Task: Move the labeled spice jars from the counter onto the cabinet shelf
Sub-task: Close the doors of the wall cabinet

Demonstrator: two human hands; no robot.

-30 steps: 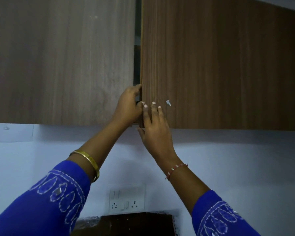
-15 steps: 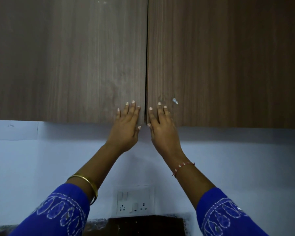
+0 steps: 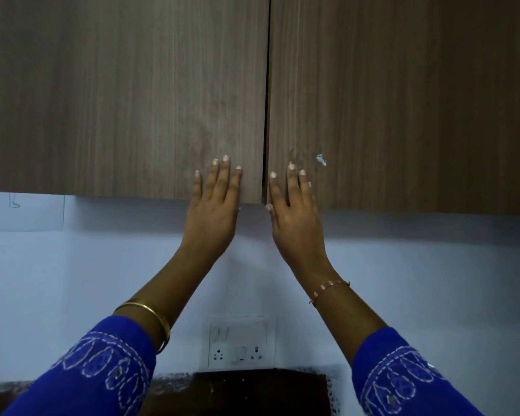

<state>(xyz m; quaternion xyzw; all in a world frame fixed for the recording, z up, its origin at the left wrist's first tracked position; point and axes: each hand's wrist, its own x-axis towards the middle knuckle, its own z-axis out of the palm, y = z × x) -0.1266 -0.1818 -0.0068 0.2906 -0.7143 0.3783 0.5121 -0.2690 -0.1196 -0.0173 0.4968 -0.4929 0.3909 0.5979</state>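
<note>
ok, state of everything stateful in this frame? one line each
left cabinet door: shut, a thin dark seam between it and the other door
right cabinet door: shut
left hand: open, fingers straight and flat on the left door's lower corner
right hand: open, fingers straight and flat on the right door's lower corner
wall socket plate: nothing plugged in; switch positions too small to tell
spice jars: none in view

Blue white-embroidered sleeves (image 3: 102, 367), gold bangle (image 3: 150, 322) left, red-white thread bracelet (image 3: 330, 291) right
</note>
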